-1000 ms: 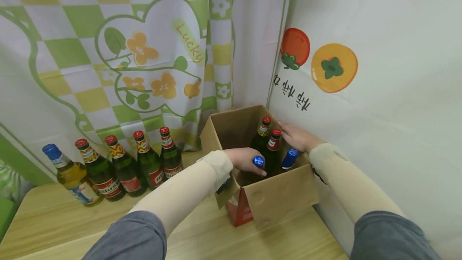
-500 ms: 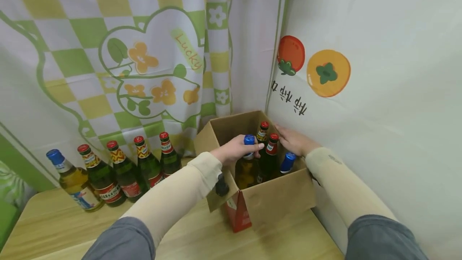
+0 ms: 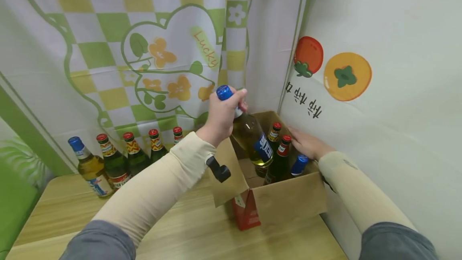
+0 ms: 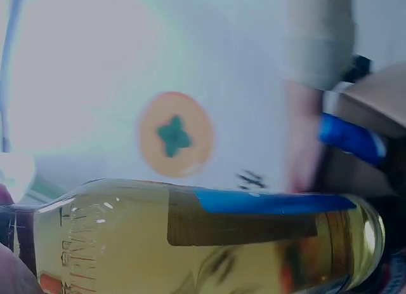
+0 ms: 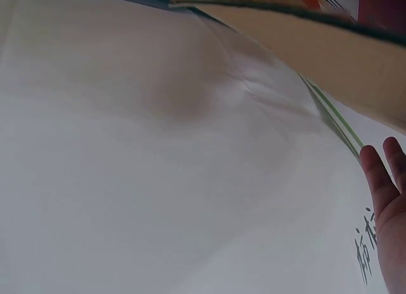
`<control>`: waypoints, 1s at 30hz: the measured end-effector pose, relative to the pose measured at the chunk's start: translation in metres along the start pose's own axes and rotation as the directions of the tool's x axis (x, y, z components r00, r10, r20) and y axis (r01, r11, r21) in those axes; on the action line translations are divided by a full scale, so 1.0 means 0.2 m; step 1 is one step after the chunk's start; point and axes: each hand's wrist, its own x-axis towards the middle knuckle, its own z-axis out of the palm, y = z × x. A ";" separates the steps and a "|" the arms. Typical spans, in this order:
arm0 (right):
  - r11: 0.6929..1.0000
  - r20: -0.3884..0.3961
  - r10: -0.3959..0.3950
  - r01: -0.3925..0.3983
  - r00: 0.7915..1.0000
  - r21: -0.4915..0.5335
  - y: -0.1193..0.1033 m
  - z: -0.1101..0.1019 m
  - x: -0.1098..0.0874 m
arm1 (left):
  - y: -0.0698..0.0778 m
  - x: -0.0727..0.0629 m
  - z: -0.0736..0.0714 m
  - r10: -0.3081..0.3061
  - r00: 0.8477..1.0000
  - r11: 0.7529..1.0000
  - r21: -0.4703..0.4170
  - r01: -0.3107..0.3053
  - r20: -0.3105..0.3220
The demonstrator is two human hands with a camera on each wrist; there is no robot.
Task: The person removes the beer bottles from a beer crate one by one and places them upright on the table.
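Observation:
My left hand [image 3: 221, 116] grips the neck of a blue-capped beer bottle [image 3: 252, 139], tilted, its base over the open cardboard box [image 3: 288, 198]. Pale yellow beer and a blue label show through this bottle's glass [image 4: 133, 230] in the left wrist view. At the box's far right edge lies my right hand [image 3: 308, 144]; its fingers [image 5: 380, 180] look straight in the right wrist view. Inside the box stand two red-capped green bottles, the nearer one [image 3: 283, 155] beside another blue-capped bottle [image 3: 299, 165]. Their lower parts are hidden by the box walls.
On the wooden table [image 3: 180, 220], left of the box, a row of bottles runs along the curtain: a blue-capped one [image 3: 94, 171] and several red-capped green ones [image 3: 113, 159]. A white wall cloth [image 3: 404, 131] hangs close on the right. Box flaps stick outward.
My left hand has pulled the blue-capped bottle up from among the others in the box, moving up and left and tilting it. The right hand has stayed at the box edge.

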 end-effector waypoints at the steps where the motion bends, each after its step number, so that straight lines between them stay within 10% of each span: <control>1: 1.000 -0.006 -0.004 0.004 1.000 0.003 0.00 0.00 0.00 | 0.04 0.01 0.00 0.022 1.000 0.999 -0.027 -0.022 0.006; 7: 1.000 -0.026 -0.020 0.021 0.999 0.018 0.02 0.02 -0.01 | 0.29 0.03 -0.07 0.107 0.994 0.985 -0.132 -0.110 -0.031; 16: 0.999 -0.016 -0.017 0.018 1.000 0.027 0.01 0.02 0.00 | 0.55 -0.05 -0.25 0.090 0.994 0.994 -0.054 -0.093 -0.055; 23: 1.000 0.001 -0.018 0.018 1.000 0.024 0.02 0.00 -0.02 | 0.57 -0.09 -0.44 0.036 0.998 0.993 0.118 -0.029 -0.055; 30: 0.999 -0.005 -0.033 0.033 0.999 0.010 0.01 0.01 0.00 | 0.48 -0.15 -0.65 -0.028 0.998 0.939 0.342 0.047 -0.062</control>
